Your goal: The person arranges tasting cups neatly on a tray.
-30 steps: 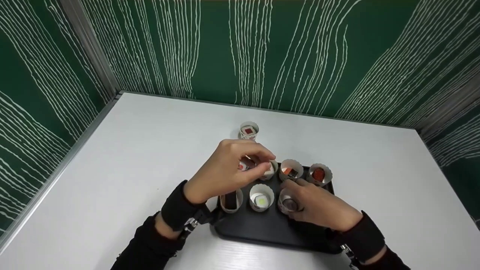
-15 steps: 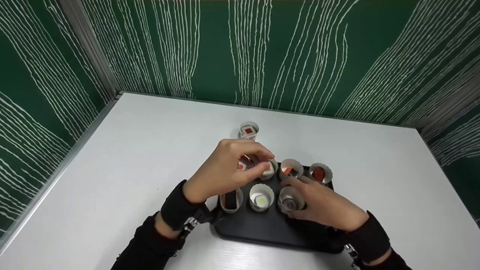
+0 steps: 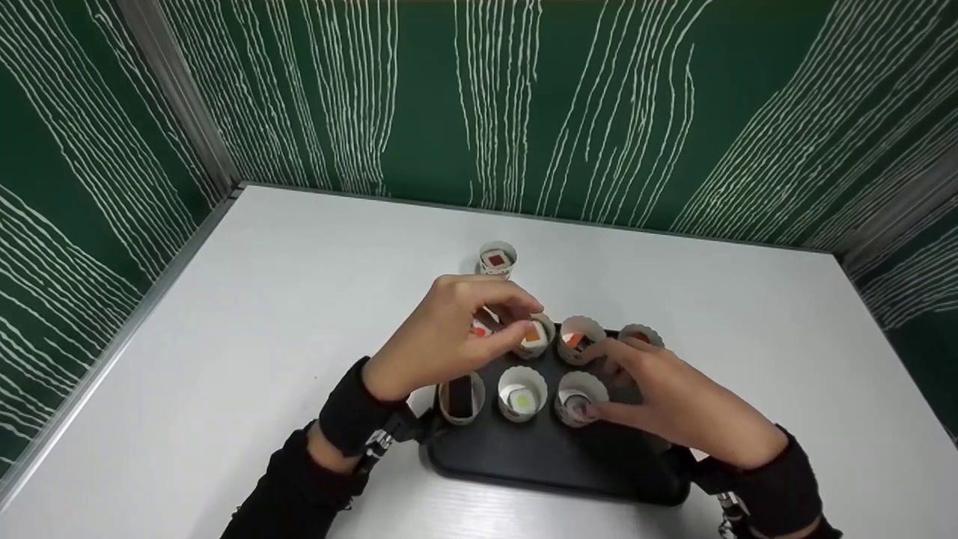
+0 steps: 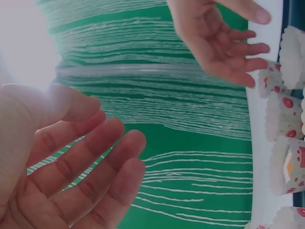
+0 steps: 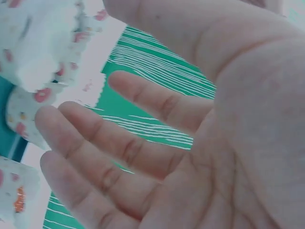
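My left hand [image 3: 441, 337] hangs over the left part of a black tray [image 3: 516, 464], fingers loosely bent and nothing between them. To the right, my right hand [image 3: 673, 393] hovers with thumb and fingers spread, also holding nothing. Its thumb tip overlaps the front right paper cup [image 3: 581, 383], which has a greyish round piece inside. Beside that stands a cup [image 3: 522, 374] with a white piece with a yellow-green centre. A cup [image 3: 580, 327] with orange and black pieces is by the right fingertips. Another cup [image 3: 636, 331], at the back right, is partly hidden by the right hand.
At the tray's front left, a cup [image 3: 477, 397] holds a dark block. Behind it are a white piece with an orange centre [image 3: 534, 335] and a red-and-white piece partly behind the left hand. Beyond the tray a lone cup [image 3: 497, 268] stands before the green wall [image 3: 426, 97].
My right hand has come off the front right cup and moved right, its fingers spreading. The left hand has shifted only slightly, showing more of the orange-centred piece.
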Action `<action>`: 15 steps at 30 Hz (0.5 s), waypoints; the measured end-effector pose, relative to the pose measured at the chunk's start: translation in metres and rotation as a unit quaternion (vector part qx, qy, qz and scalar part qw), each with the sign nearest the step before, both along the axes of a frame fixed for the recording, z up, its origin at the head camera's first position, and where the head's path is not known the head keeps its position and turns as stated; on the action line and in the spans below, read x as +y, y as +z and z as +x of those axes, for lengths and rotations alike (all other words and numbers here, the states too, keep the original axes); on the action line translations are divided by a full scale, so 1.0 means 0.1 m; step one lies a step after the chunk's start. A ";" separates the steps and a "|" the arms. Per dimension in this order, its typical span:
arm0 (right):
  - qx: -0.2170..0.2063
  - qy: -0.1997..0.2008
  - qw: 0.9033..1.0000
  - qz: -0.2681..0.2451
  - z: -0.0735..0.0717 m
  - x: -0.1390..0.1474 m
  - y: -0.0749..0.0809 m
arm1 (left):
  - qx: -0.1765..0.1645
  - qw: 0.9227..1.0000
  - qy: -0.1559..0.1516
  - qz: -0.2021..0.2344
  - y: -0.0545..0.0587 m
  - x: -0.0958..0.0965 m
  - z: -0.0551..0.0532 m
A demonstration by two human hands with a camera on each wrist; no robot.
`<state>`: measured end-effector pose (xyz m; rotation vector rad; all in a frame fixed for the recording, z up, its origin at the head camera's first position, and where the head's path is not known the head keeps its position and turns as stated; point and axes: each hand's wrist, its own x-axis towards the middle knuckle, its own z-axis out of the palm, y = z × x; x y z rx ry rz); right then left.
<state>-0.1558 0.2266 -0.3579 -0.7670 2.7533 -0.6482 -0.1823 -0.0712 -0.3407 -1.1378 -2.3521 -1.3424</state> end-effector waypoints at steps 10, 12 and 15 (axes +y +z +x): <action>0.066 0.004 0.998 -0.025 0.14 0.06 0.23 | -0.019 1.000 0.013 -0.011 -0.01 -0.03 -0.04; 0.070 -0.002 0.997 -0.026 0.17 0.08 0.26 | -0.025 1.000 0.015 -0.012 -0.03 -0.03 -0.06; 0.082 -0.005 0.996 -0.025 0.23 0.10 0.30 | -0.028 0.999 0.018 -0.016 -0.06 -0.03 -0.10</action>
